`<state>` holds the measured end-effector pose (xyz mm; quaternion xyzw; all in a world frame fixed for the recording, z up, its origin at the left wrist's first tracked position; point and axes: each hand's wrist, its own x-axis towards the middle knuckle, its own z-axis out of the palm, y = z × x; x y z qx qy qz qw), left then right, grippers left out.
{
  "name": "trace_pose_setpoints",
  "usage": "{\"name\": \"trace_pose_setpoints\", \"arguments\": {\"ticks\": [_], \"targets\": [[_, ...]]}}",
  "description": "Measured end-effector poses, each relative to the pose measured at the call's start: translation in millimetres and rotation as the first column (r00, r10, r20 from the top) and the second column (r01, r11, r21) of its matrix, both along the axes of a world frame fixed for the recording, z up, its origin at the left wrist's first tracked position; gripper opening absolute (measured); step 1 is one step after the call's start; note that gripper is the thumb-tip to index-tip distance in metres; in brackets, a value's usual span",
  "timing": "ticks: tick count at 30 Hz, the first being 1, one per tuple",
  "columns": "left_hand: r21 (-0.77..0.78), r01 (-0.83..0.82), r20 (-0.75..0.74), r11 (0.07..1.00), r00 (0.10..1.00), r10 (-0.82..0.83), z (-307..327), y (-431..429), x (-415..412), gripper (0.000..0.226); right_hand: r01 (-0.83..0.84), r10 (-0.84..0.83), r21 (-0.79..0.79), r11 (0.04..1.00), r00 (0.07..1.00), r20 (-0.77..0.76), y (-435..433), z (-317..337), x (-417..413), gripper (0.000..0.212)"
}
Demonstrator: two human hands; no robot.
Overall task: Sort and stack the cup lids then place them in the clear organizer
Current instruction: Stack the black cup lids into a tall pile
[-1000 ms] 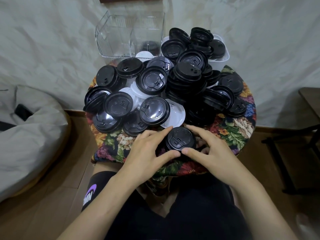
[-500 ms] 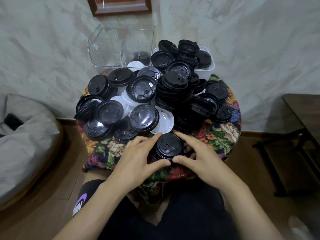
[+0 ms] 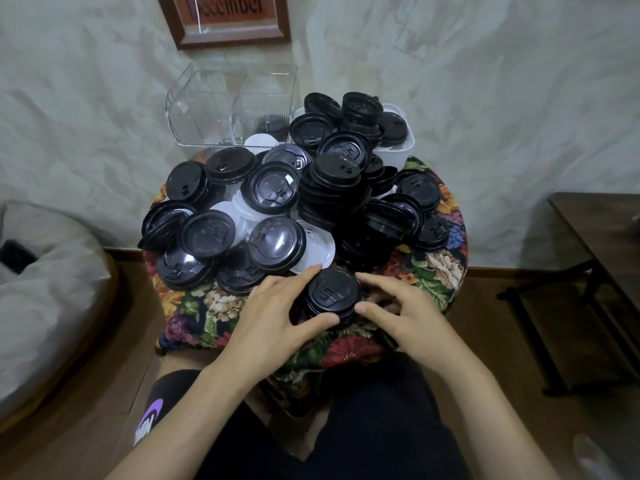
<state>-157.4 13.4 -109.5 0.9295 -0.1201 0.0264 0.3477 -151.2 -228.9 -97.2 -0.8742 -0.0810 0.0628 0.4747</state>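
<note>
Clasping with left hand (image 3: 277, 323) and right hand (image 3: 412, 317), both curled round opposite rims, a stack of black lids (image 3: 332, 296), likely light, slick, springy.

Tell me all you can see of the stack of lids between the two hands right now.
The stack of black lids sits upright at the near edge of the floral tablecloth. It looks like thin, slightly glossy plastic; several nested rims show at its side, count unclear. Its top faces up, with a raised sip tab. The left hand and right hand grip it from either side, thumbs near, forefingers round the far side.
</note>
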Motion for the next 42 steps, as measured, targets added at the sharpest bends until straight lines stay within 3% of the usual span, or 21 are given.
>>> {"name": "trace_pose_setpoints", "arguments": {"ticks": [5, 9, 16, 21, 26, 29, 36, 42], "targets": [[-0.018, -0.016, -0.013, 1.0, 1.0, 0.016, -2, 1, 0, 0.087, 0.312, -0.306, -0.033, 0.949, 0.943, 0.13, -39, 1, 15, 0.014], [-0.029, -0.03, -0.012, 0.999, 0.999, 0.029, -4, 2, 1, 0.09, 0.466, -0.423, -0.152, 0.872, 0.872, 0.246, -58, 1, 39, 0.022], [-0.026, -0.037, -0.019, 0.999, 0.999, 0.037, -5, 2, 0, 0.096, 0.473, -0.41, -0.408, 0.78, 0.881, 0.238, -61, -7, 78, 0.047], [-0.028, -0.039, -0.015, 0.999, 0.999, 0.038, -5, 3, 1, 0.096, 0.521, -0.42, -0.347, 0.78, 0.846, 0.327, -63, -4, 73, 0.031], [-0.024, -0.031, -0.003, 0.999, 1.0, 0.031, -5, 2, 1, 0.096, 0.491, -0.399, -0.412, 0.768, 0.869, 0.291, -71, 6, 55, 0.028], [-0.022, -0.028, -0.005, 0.999, 1.0, 0.028, -4, 2, 0, 0.096, 0.472, -0.397, -0.427, 0.772, 0.881, 0.256, -74, 8, 39, 0.035], [-0.067, -0.028, -0.01, 0.997, 1.0, 0.028, -3, 3, -2, 0.09, 0.398, -0.377, -0.384, 0.833, 0.917, 0.132, -69, 7, 23, 0.082], [-0.067, -0.022, -0.002, 0.997, 1.0, 0.022, -2, 4, -3, 0.087, 0.391, -0.349, -0.354, 0.849, 0.92, 0.18, -59, 5, 24, 0.07]]}}
